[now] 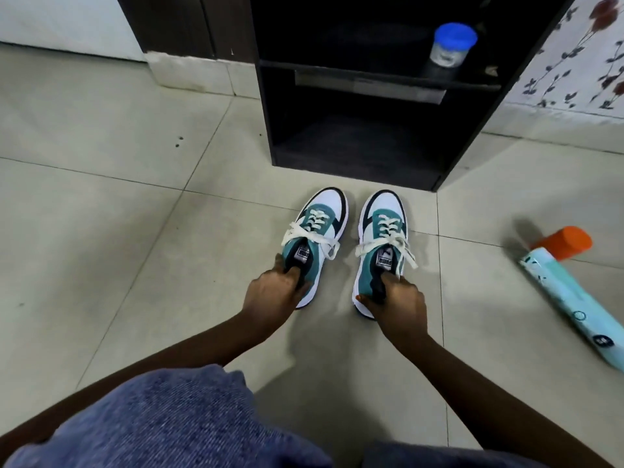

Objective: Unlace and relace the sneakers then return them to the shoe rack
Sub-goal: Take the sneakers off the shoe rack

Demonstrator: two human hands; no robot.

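Two teal, white and black sneakers stand side by side on the tiled floor, toes pointing at the dark shoe rack (pixel 472 136). Both carry white laces tied in bows. My left hand (pixel 273 298) grips the heel collar of the left sneaker (pixel 319 228), with fingers tucked inside the opening. My right hand (pixel 396 300) grips the heel collar of the right sneaker (pixel 383 231) in the same way. The heels are partly hidden under my hands. The rack's lowest compartment sits open just beyond the toes.
A jar with a blue lid (pixel 450 49) stands on the rack's upper shelf. A light blue tube with an orange cap (pixel 570 298) lies on the floor to the right. My denim-covered knees (pixel 162 420) fill the bottom of the view.
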